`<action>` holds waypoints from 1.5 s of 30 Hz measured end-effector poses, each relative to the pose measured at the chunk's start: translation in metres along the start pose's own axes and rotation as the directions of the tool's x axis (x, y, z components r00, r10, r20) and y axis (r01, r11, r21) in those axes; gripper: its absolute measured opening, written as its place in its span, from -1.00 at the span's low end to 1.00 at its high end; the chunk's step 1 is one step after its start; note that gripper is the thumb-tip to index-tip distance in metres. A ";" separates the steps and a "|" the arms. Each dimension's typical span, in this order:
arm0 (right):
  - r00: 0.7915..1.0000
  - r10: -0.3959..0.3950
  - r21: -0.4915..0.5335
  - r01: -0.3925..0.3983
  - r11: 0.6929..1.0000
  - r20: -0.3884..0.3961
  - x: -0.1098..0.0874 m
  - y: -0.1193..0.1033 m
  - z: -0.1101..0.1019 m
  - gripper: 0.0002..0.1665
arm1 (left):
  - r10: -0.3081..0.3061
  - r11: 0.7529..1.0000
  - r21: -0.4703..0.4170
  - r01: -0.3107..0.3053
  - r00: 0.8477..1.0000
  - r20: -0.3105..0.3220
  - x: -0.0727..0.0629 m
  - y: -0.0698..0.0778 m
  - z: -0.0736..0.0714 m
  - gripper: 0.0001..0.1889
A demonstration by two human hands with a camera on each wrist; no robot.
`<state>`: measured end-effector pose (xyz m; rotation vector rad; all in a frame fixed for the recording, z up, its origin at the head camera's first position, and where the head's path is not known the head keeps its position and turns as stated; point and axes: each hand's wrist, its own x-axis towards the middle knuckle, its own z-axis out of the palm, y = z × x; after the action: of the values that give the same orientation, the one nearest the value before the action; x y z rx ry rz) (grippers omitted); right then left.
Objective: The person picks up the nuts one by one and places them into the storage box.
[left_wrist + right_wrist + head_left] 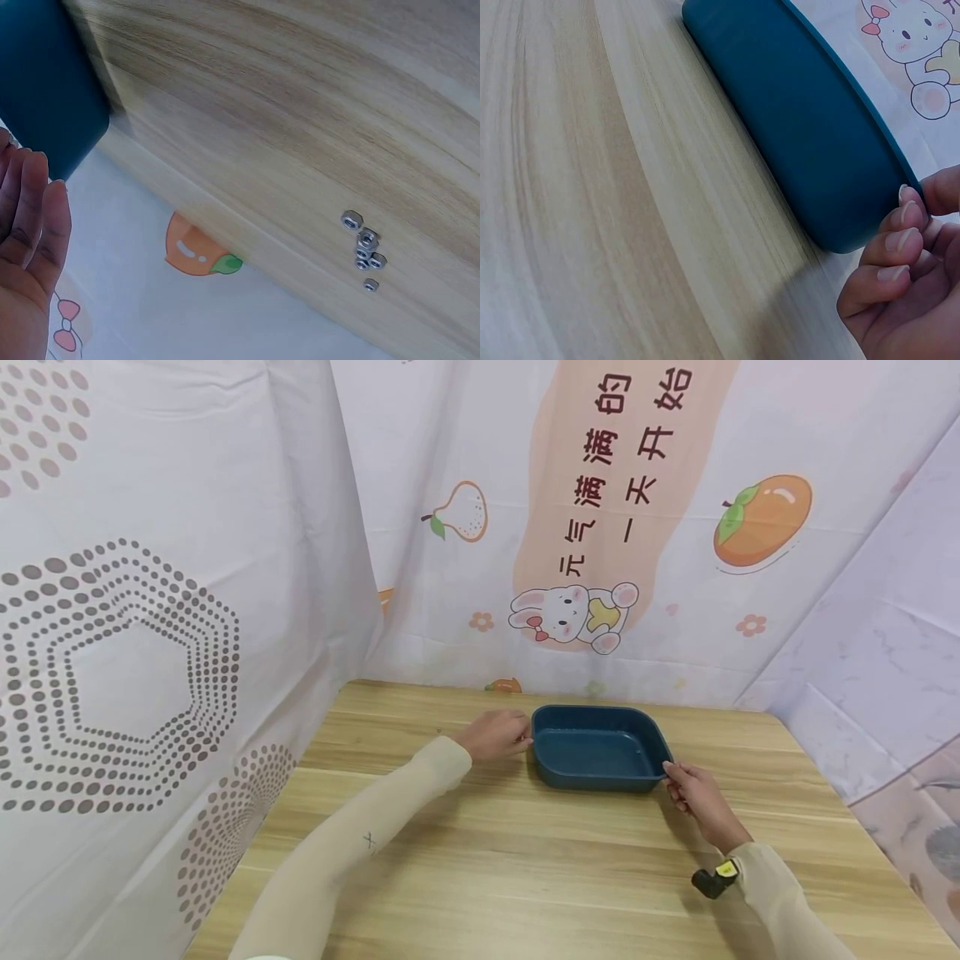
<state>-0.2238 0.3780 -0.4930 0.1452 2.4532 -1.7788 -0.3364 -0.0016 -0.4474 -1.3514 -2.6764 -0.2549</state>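
Observation:
A dark teal rectangular plastic tub (pixel 600 783) with rounded corners sits near the table's far edge; its inside holds no large object. At its right front corner my right hand (pixel 697 795) pinches the rim between thumb and fingers, as the right wrist view also shows against the tub wall (pixel 802 127). My left hand (pixel 497 735) is at the tub's left end, its fingertips at the rim; the thumb's hold is partly hidden. In the left wrist view those fingers (pixel 34 202) bend beside the tub's corner (pixel 60 90).
Several small metal hex nuts (pixel 367 240) lie loose on the wooden table (pixel 510 877), left of the tub. A printed cloth (pixel 450 610) hangs behind the table's far edge, and another cloth (pixel 300 543) hangs along the left. A black device (pixel 712 881) is on my right wrist.

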 end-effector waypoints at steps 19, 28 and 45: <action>1.000 0.014 0.010 -0.014 1.000 -0.001 0.001 -0.002 0.001 -0.49 | 0.031 0.999 -0.045 -0.030 1.000 0.005 0.004 0.007 0.002 -0.86; 1.000 0.023 0.019 -0.023 1.000 0.000 0.003 -0.001 0.000 -0.51 | 0.005 0.999 -0.044 -0.005 1.000 0.017 0.006 0.011 0.002 -0.84; 1.000 0.029 0.025 -0.029 0.999 0.000 0.003 0.000 -0.001 -0.51 | -0.003 0.998 -0.064 0.004 1.000 0.003 0.006 0.010 0.003 -0.84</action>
<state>-0.2263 0.3792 -0.4932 0.1821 2.4175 -1.7979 -0.3319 0.0097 -0.4487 -1.3658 -2.6953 -0.3414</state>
